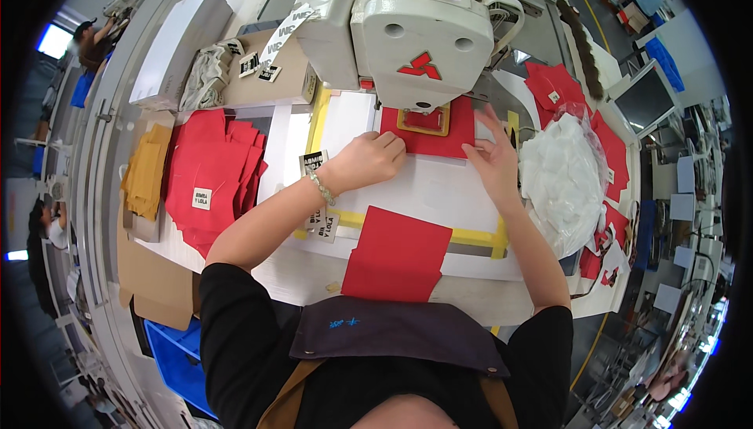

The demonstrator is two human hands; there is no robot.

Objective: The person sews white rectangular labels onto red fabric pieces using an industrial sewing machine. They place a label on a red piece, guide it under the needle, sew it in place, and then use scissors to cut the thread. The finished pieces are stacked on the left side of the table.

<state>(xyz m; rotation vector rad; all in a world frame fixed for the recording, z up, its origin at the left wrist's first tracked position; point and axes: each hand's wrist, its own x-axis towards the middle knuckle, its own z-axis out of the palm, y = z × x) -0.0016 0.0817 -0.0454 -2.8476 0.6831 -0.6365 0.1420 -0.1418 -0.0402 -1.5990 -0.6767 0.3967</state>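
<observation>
A red fabric piece point(434, 147) lies under the white sewing machine point(416, 21), whose framed clamp point(423, 120) sits on it. My left hand point(365, 161) has its fingers curled at the piece's lower left edge; what they grip, if anything, is hidden. My right hand point(490, 150) is open, fingers spread at the piece's right edge, thumb touching it. More red pieces point(396, 256) lie stacked below my hands. Printed labels point(314, 162) lie beside and partly under my left wrist.
Left are red pieces point(196, 162), yellow pieces point(145, 170), a long white box point(176, 49) and a blue bin point(176, 358). Right are bagged white material point(561, 178), red scraps point(553, 88) and a screen point(639, 99). Other people point(90, 41) work at the far edges.
</observation>
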